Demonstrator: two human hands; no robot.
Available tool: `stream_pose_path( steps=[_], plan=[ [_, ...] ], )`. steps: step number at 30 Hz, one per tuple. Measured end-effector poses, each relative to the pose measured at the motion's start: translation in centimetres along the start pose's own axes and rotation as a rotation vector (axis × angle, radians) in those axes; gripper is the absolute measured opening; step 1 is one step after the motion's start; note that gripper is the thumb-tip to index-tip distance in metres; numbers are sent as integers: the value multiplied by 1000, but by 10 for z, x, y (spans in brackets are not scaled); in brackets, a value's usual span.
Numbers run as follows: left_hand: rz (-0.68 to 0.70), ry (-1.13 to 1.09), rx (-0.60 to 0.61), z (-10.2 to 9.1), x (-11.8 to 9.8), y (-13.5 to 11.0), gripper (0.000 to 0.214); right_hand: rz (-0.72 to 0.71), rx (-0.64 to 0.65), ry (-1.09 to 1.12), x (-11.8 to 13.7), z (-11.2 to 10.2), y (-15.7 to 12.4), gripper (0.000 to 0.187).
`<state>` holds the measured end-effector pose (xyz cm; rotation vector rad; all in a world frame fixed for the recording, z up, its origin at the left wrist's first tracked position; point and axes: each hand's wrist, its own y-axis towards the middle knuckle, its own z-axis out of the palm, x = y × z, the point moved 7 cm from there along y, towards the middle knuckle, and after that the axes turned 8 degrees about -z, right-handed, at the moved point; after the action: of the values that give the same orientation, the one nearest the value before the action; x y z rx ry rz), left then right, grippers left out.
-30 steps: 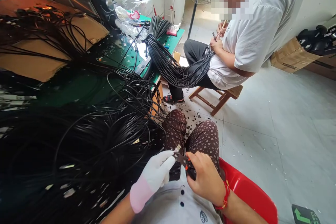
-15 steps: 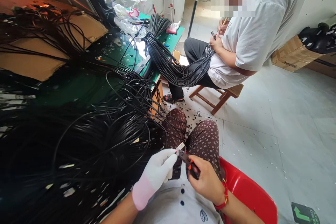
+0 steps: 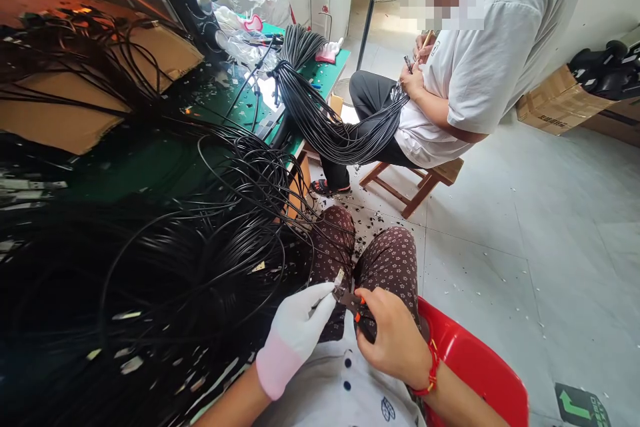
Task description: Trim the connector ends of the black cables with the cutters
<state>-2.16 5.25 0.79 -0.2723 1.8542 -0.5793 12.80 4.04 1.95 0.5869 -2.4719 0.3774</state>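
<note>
My left hand, in a white glove with a pink cuff, pinches the end of a black cable whose metal plug sticks up over my lap. My right hand, bare with a red string bracelet, is closed round small pliers with orange and black handles. The jaws of the pliers touch the cable just below the plug. A big tangle of black cables covers the table to my left and spills towards my knees.
A person in a white shirt sits opposite on a wooden stool, working on a thick cable bundle draped from the green table. I sit on a red seat. Black offcuts litter the floor. Cardboard boxes stand at right.
My hands have shifted only slightly; the pliers stay at the cable end by the plug. The other person's hands moved a little.
</note>
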Motion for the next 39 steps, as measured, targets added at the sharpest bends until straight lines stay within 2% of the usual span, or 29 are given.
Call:
stream_pose_path(
  steps=[4,11,14,18,20,27,33,39],
  plan=[
    [37,42,-64,-3,-1,0,25,3,24,-35,-1,1,-1,47],
    [40,26,-37,-2,-6,1,26,55,82,-28,-8,11,-5,45],
    [-6,16,41,-1,-6,1,26,37,49,26,-10,13,-6,43],
    [-90,-70,219,8,-2,2,34,23,-28,122,-11,15,-6,41],
    [-111,-111,249,11,1,3,36,24,-65,171,-10,15,-6,41],
    [-130,-149,88,7,12,7,32,65,-201,208,-19,2,-10,38],
    [-57,-68,18,4,9,6,29,32,-108,98,-10,-1,-7,44],
    [22,94,-108,-2,8,5,29,48,-42,36,-8,4,-4,45]
  ],
)
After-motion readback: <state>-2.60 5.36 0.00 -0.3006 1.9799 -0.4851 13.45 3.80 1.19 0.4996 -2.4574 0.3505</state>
